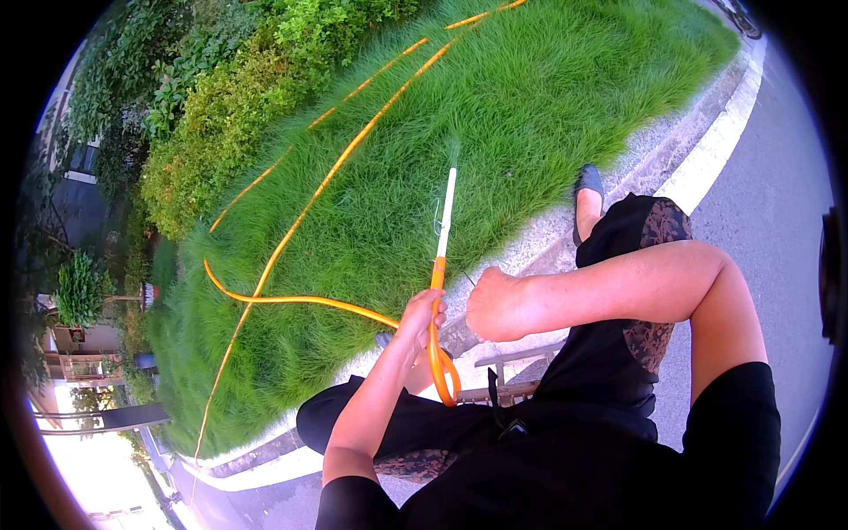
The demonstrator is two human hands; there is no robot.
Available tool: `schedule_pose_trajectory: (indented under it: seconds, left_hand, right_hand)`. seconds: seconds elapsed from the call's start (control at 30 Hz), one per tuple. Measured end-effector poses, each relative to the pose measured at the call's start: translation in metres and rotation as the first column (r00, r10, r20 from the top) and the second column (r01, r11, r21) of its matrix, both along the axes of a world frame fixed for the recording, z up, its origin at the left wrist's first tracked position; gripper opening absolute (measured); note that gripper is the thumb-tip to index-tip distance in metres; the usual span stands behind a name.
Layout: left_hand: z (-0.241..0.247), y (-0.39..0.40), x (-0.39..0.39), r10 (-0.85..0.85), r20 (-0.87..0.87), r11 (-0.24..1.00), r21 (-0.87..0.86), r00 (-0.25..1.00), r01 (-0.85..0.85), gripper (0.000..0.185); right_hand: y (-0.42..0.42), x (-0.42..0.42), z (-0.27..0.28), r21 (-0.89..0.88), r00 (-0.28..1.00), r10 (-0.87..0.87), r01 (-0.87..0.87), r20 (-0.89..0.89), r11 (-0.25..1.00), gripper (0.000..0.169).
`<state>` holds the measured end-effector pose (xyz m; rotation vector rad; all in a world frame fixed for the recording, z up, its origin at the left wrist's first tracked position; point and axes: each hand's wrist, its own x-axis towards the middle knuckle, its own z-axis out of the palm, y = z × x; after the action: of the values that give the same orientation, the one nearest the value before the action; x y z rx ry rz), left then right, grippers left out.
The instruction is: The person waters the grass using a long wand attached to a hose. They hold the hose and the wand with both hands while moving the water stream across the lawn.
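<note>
My left hand (pixel 422 318) is wrapped around an orange hose (pixel 338 164) just below its end. A straight white pipe (pixel 447 212) is joined to that end and points away over the grass. A faint spray of water shows at the pipe's tip, and a thin loose strand of wire or string (pixel 436 217) hangs along its side. Below my hand the hose bends in a tight loop above my lap. My right hand (pixel 498 305) is curled into a fist to the right of the hose, apart from it. By its thumb is a thin dark strand; I cannot tell whether it is held.
Tall grass (pixel 530 99) fills the strip before me, with more hose lying across it. Leafy shrubs (pixel 225 126) border it on the left. A stone kerb (pixel 715 152) separates grass from paved road (pixel 762 185). Between my legs shows a slatted wooden piece (pixel 510 392). A wheel (pixel 746 23) stands top right.
</note>
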<state>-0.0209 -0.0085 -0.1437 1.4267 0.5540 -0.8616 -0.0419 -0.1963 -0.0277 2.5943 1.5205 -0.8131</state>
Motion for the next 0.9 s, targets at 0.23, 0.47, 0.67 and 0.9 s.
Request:
schedule_pose_trajectory:
  seconds: [0.23,0.47,0.67,0.9]
  left_hand:
    - [-0.005,0.001,-0.002,0.040,-0.062,0.997,-0.056,0.997,-0.043,0.020]
    - [-0.011,0.007,-0.002,0.125,-0.080,0.992,-0.023,0.989,-0.128,0.018]
    - [-0.018,0.013,-0.001,0.198,-0.074,0.980,0.003,0.977,-0.199,0.017]
    - [-0.019,0.016,0.002,0.257,-0.071,0.966,0.038,0.964,-0.255,0.012]
  right_hand:
    - [0.000,0.000,0.004,0.003,1.000,-0.004,0.004,0.005,1.000,0.026]
    - [-0.001,0.001,0.005,0.017,1.000,-0.013,0.013,-0.016,1.000,0.013]
    - [0.000,0.003,0.007,-0.009,0.999,0.007,-0.007,-0.040,1.000,0.013]
    - [0.000,0.004,-0.004,0.000,0.999,-0.005,0.005,-0.041,1.000,0.017]
